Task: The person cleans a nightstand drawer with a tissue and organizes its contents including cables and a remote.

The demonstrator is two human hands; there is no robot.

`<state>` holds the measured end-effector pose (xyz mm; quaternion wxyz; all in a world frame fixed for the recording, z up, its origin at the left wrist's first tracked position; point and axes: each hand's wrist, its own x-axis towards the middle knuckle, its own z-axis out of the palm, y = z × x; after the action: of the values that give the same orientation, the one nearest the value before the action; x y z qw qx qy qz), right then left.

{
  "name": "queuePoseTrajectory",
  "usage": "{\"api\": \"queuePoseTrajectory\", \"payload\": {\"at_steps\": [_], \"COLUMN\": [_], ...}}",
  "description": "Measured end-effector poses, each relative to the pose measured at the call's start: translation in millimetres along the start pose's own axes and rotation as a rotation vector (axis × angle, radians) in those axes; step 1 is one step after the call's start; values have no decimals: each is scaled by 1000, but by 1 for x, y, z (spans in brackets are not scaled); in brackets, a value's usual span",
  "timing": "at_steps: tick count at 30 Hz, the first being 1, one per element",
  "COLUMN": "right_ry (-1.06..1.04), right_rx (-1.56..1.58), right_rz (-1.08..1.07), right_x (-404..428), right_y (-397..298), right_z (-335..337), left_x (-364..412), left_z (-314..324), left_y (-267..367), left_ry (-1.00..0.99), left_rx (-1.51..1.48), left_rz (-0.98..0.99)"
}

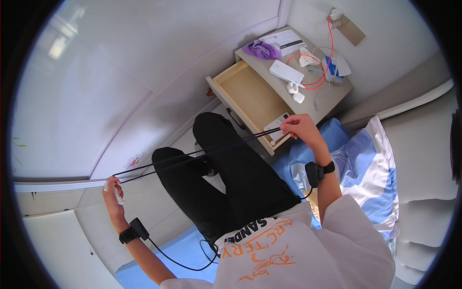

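Observation:
A thin black cord [231,142], doubled into two strands, is stretched across the front of my knees. At its far left end, the fingers of my left hand [113,197] grip the cord, and a crumpled white tissue [118,197] is tucked in the same hand. My right hand [303,128] pinches the other end between thumb and fingers, over the front corner of a pulled-out wooden drawer [249,90]. Inside that corner, partly behind the hand, lies a white remote control [278,126].
On the nightstand [317,112] are a white power bank [286,72], a red cable [317,86], a plug adapter [308,57], a purple cloth [262,49] and a printed sheet [288,40]. Blue-and-white bedding [364,162] lies at my right. A white sliding door [108,72] stands ahead.

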<state>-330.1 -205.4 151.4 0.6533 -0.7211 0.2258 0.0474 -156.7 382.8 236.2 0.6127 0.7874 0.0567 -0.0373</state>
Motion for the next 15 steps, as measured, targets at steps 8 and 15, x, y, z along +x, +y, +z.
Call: {"api": "queuePoseTrajectory", "payload": {"at_steps": [8, 15], "right_ry": [136, 214], "right_rx": [150, -198], "right_rz": [-33, -383], "right_x": [-1, -11], "right_y": [-6, -50], "right_z": [-5, 33], "left_x": [-10, -52], "left_z": [13, 99], "left_y": [21, 89], "left_ry": [-86, -205], "left_rx": [-7, -36], "left_rz": [-151, -92]}}
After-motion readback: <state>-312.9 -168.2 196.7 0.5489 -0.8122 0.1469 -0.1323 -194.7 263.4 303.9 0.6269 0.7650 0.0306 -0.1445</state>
